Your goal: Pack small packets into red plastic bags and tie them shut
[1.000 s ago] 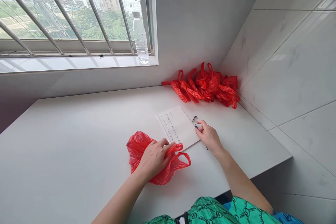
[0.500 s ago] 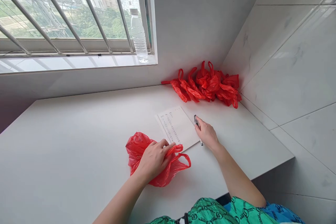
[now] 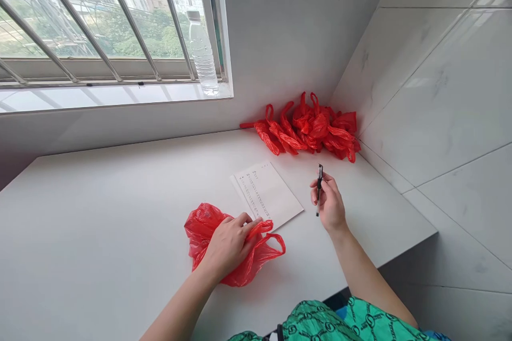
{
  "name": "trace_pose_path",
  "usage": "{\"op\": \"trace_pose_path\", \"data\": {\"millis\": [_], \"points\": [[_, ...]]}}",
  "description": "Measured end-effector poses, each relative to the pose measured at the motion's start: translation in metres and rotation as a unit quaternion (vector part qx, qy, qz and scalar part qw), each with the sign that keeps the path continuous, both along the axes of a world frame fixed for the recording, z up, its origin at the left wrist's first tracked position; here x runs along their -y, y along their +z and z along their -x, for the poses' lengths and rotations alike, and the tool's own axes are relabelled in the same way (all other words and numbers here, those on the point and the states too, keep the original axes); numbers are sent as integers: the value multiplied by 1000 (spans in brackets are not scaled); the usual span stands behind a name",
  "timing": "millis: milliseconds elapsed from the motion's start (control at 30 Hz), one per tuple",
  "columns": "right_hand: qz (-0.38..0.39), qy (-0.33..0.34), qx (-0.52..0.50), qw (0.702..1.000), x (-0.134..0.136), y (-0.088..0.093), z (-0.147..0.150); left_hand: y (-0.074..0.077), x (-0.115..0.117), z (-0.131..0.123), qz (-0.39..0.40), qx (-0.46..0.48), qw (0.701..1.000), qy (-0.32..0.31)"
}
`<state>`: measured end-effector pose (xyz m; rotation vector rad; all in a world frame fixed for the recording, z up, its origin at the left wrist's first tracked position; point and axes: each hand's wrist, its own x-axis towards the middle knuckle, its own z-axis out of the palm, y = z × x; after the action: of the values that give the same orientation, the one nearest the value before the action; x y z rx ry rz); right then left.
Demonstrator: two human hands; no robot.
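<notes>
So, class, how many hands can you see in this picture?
2. The left hand lies on a red bag on the table. The right hand holds a pen upright, right of the paper. No others show.

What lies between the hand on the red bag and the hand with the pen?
A sheet of paper lies between the left hand on the red bag and the right hand holding the pen, in the head view.
</notes>
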<state>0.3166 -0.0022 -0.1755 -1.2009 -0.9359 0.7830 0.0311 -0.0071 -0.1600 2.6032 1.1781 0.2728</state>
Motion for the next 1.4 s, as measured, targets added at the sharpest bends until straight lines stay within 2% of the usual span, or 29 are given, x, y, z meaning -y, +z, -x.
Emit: {"op": "trace_pose_path", "data": {"millis": [100, 300, 467, 733, 800, 867, 933, 1033, 1100, 1200, 1267, 1400], "points": [[9, 15, -49, 999, -1, 9, 1, -1, -1, -1, -1, 5, 1000, 2], [13, 11, -21, 1000, -1, 19, 4, -1, -2, -1, 0, 1, 1000, 2], [11, 36, -49, 998, 1, 13, 2, 0, -1, -1, 4, -4, 1000, 5], [16, 42, -30, 999, 4, 1, 6, -1, 2, 1, 3, 2, 1000, 6], [18, 42, -8, 999, 4, -1, 6, -1, 3, 1, 4, -2, 1000, 8], [35, 37, 67, 996, 4, -4, 3, 0, 3, 1, 1, -5, 1000, 8], [66, 29, 198, 977, 4, -9, -4, 0, 4, 2, -1, -4, 1000, 7], [118, 13, 392, 912, 0, -19, -16, 0, 5, 2, 0, -2, 1000, 6], [131, 5, 469, 873, -6, -26, -20, 1, 5, 2, 4, 5, 1000, 7], [119, 1, 535, 837, -16, -33, -19, 7, 4, 5, 30, 38, 999, 0], [112, -6, 561, 820, -22, -34, -17, 16, 2, 12, 59, 93, 994, 14], [113, -23, 594, 796, -19, -26, -15, 44, -4, 40, 68, 261, 956, 116]]}}
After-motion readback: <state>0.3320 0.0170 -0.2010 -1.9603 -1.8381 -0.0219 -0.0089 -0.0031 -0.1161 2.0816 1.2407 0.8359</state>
